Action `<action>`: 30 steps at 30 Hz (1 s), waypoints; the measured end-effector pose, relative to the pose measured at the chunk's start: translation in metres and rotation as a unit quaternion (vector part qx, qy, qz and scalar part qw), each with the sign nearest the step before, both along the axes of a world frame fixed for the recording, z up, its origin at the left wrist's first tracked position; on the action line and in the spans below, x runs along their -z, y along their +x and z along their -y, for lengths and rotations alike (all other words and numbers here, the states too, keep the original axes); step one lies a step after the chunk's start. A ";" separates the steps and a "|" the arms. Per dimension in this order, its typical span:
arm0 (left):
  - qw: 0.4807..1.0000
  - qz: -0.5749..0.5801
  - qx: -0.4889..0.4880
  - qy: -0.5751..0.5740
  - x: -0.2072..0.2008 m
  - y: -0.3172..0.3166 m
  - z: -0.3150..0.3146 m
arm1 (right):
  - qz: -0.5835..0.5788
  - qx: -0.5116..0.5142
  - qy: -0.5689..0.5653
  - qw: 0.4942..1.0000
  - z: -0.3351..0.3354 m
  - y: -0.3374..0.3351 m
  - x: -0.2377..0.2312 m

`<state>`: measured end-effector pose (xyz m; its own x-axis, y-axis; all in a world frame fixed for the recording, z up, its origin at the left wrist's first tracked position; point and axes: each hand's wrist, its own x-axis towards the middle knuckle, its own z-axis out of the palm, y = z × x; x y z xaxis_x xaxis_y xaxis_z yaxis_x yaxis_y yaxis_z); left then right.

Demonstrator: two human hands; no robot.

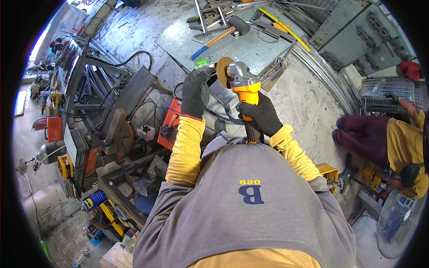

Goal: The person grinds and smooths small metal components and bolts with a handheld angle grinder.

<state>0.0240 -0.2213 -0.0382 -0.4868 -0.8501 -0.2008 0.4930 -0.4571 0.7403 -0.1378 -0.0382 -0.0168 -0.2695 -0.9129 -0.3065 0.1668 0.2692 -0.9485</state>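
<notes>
My right hand [262, 115], in a black glove, is wrapped round the body of a yellow and grey angle grinder [245, 87]. A brown disc [223, 71] is fitted at the grinder's head and stands on edge, facing left. Just left of the disc is my left hand [195, 94], also black-gloved, its fingers closed at the tips. A small pale piece [210, 66] shows at those fingertips, close to the disc; its kind is unclear. Beyond the fingers a bright green thing [201, 62] is partly hidden.
Ahead, a metal sheet [181, 35] bears a blue-handled hammer [219, 40] and a welded metal frame [208, 15]. Long metal tubes [324, 76] lie to the right. Behind my left arm is a red-orange machine [170, 125]. At right, another person [404, 152] sits near a round fan guard [404, 219].
</notes>
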 end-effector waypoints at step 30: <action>0.999 0.002 0.007 -0.036 -0.007 0.003 -0.010 | 0.023 0.002 -0.018 1.000 -0.003 0.002 -0.006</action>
<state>0.0272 -0.2113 -0.0314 -0.4984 -0.8554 -0.1409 0.4844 -0.4095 0.7731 -0.1359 -0.0356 -0.0112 -0.2591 -0.9228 -0.2852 0.2115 0.2340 -0.9490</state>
